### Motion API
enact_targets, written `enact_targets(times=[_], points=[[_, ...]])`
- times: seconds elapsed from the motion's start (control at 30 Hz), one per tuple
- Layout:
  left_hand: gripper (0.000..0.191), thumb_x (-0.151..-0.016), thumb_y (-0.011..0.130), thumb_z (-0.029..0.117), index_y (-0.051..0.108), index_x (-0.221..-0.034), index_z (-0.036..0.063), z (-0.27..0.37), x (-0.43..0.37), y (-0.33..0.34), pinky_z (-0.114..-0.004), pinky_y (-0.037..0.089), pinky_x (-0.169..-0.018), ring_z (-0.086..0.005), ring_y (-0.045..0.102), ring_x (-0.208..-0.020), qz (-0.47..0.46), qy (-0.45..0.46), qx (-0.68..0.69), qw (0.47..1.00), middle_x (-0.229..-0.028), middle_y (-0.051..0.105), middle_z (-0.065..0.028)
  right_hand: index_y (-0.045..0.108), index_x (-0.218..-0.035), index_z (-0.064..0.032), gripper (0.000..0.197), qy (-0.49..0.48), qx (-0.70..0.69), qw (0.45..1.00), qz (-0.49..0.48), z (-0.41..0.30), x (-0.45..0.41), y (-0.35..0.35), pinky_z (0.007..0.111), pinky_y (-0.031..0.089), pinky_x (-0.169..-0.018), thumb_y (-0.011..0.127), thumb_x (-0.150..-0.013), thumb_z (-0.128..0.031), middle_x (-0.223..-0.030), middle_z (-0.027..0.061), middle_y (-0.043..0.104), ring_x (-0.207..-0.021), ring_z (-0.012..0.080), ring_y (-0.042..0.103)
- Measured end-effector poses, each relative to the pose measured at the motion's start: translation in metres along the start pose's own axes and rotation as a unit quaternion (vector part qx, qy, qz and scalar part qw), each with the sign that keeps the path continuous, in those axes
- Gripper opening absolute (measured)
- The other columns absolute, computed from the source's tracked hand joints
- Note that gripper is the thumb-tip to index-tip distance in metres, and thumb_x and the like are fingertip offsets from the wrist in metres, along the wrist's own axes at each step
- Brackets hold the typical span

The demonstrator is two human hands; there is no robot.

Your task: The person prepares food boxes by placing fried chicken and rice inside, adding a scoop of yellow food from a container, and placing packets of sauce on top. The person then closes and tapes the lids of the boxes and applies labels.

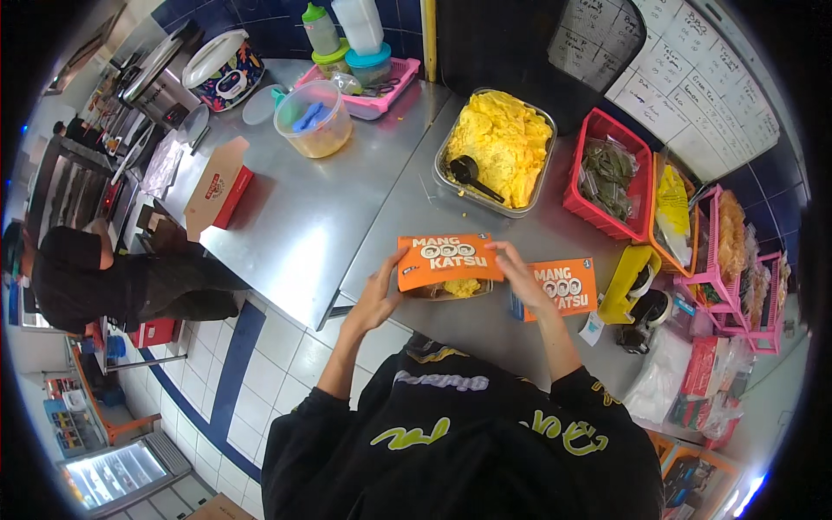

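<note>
An orange cardboard takeaway box (448,260) stands before me on the steel counter, its printed lid partly lowered. Through the gap at its front edge, yellow scrambled egg (462,287) and some brown food show inside. My left hand (378,294) grips the left side of the lid, fingers at its edge. At the lid's upper right corner, my right hand (522,273) holds the edge between thumb and fingers. Just beyond that hand sits a second orange box (572,283), closed and partly covered by my wrist.
Behind the boxes is a steel tray (442,170) of egg with a black spoon (476,177). Right of it stand a red basket (608,224) of packets and a yellow tape dispenser (627,286). An open red box (233,198) and a plastic tub (313,120) stand left. A co-worker (123,279) stands beyond.
</note>
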State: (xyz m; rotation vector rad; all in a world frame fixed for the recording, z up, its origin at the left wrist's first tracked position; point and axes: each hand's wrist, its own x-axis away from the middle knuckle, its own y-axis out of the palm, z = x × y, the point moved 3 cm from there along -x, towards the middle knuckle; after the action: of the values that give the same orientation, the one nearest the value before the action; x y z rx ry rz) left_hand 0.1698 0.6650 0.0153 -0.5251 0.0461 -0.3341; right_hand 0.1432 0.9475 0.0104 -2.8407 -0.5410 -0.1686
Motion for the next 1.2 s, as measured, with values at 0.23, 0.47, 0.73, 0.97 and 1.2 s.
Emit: enact_targets(times=[0.23,0.47,0.73,0.97,1.2], points=[[0.051,-0.091,0.044,0.027,0.036,-0.137,0.0040,-0.008,-0.024,0.009,-0.046,0.036,-0.100,-0.0316,0.042,-0.126,0.009,-0.200,0.113,0.973,-0.133,0.045,-0.0236,0.025,-0.141,-0.0134,0.058,0.023,0.117,0.991,0.057,0.016,0.000,0.030,0.046,0.029,-0.108,0.046,-0.089,0.003,-0.147,0.0255,0.025,-0.138,0.0392,0.023],[0.074,-0.087,0.052,0.051,0.030,-0.142,0.0064,-0.012,-0.024,0.039,-0.063,0.015,-0.105,-0.0405,0.017,-0.140,0.128,0.061,-0.351,0.926,-0.152,0.013,-0.0238,0.023,-0.147,-0.0187,0.083,-0.155,0.429,0.890,-0.026,0.011,-0.023,0.028,0.054,0.021,-0.111,0.070,-0.079,-0.020,-0.153,0.0221,0.007,-0.140,0.0441,0.007],[0.110,-0.061,0.076,0.057,0.022,-0.146,0.0103,0.009,-0.031,0.006,-0.057,0.024,-0.105,-0.0432,0.023,-0.134,-0.153,0.146,-0.388,0.897,-0.149,0.017,-0.0255,0.023,-0.147,-0.0350,0.103,-0.110,0.473,0.822,-0.295,-0.020,-0.042,0.012,0.055,0.031,-0.107,0.081,-0.061,-0.037,-0.150,0.0244,0.013,-0.135,0.0481,0.017],[0.112,-0.062,0.076,0.055,0.019,-0.147,0.0110,0.001,-0.035,0.002,-0.053,0.034,-0.098,-0.0429,0.035,-0.126,-0.160,0.219,-0.407,0.872,-0.143,0.029,-0.0265,0.030,-0.144,-0.0398,0.096,-0.160,0.437,0.847,-0.256,0.001,-0.029,0.012,0.055,0.027,-0.109,0.080,-0.063,-0.042,-0.150,0.0258,0.009,-0.135,0.0500,0.015],[0.121,-0.054,0.062,0.076,0.019,-0.149,0.0153,0.011,-0.034,0.024,-0.059,0.027,-0.103,-0.0460,0.030,-0.130,-0.125,0.245,-0.476,0.836,-0.146,0.021,-0.0295,0.018,-0.149,-0.0280,0.092,-0.189,0.494,0.840,-0.124,0.000,0.006,0.031,0.056,0.017,-0.111,0.073,-0.075,-0.036,-0.152,0.0240,0.008,-0.140,0.0454,0.007]])
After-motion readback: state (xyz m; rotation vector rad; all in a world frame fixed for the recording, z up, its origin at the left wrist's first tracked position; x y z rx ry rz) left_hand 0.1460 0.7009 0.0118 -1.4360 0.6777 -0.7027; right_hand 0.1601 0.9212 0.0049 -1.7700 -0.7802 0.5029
